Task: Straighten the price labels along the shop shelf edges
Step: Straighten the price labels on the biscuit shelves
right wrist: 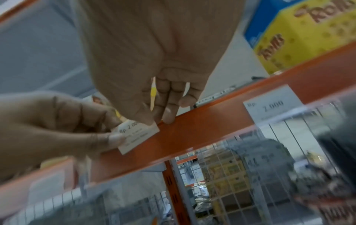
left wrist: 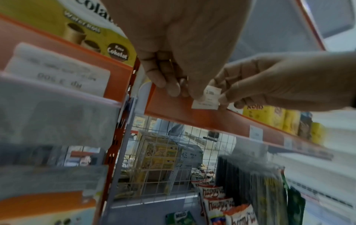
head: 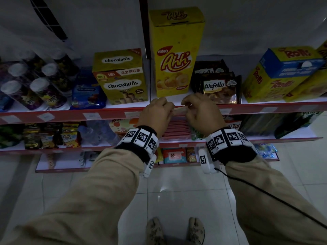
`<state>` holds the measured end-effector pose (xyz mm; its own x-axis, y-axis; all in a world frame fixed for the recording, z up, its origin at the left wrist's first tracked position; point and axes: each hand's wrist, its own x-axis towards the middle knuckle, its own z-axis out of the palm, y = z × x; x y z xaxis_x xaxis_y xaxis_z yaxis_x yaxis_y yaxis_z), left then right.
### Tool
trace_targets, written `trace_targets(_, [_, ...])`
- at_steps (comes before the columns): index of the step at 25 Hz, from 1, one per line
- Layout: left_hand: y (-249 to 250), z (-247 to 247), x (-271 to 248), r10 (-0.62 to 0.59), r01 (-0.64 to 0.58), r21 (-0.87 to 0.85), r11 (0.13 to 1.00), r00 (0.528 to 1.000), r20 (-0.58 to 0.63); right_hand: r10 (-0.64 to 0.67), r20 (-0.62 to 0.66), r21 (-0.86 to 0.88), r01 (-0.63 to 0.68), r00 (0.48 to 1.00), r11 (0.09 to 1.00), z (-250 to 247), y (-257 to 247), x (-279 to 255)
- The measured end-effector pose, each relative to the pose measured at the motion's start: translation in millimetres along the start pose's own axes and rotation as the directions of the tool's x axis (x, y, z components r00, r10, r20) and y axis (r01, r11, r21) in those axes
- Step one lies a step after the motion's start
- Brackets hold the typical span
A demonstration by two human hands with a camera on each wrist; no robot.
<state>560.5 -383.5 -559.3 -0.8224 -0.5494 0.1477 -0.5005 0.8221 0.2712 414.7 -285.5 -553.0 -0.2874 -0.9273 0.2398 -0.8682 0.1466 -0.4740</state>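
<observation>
A small white price label (head: 179, 110) marked "Rp 2.000" lies against the red edge strip (head: 70, 115) of the top shelf, below the tall yellow box. My left hand (head: 170, 108) pinches its left end between thumb and fingers (right wrist: 113, 137). My right hand (head: 185, 106) pinches its right end (left wrist: 224, 97). In the left wrist view the label (left wrist: 207, 99) looks slightly bent between the two hands. In the right wrist view the label (right wrist: 137, 135) sits on the orange-red strip (right wrist: 221, 121). Its upper part is hidden by my fingers.
More white labels (head: 92, 115) (head: 46, 116) (right wrist: 269, 105) sit along the same strip. The shelf above carries a chocolatos box (head: 120, 76), a Nabati Ahh box (head: 175, 53), Wafello packs (head: 217, 87), Rolls boxes (head: 276, 75) and cans (head: 35, 80). Lower shelves hold snacks over a tiled floor.
</observation>
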Motion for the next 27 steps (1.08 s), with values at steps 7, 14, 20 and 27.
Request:
trace_targets(7, [-2.7, -0.4, 2.7, 0.079, -0.089, 0.214, 0.973, 0.995, 0.055, -0.019, 0.121, -0.313, 0.056, 0.992, 0.948, 2.9, -0.2, -2.1])
trace_targets(14, [-5.5, 2.7, -3.9, 0.147, -0.145, 0.213, 0.966, 0.989, 0.009, -0.003, 0.098, -0.379, 0.040, 0.995, 0.925, 11.0, -1.9, -10.3])
trace_targets(20, [-8.6, 7.4, -6.6, 0.091, -0.093, 0.145, 0.985, 0.996, 0.019, 0.021, 0.079, -0.394, 0.012, 0.997, 0.919, 13.5, -4.0, -11.8])
trace_targets(27, [-9.9, 8.7, -7.0, 0.069, -0.079, 0.187, 0.979, 0.996, 0.061, 0.060, 0.054, -0.379, -0.035, 0.997, 0.925, 19.6, -1.3, -13.2])
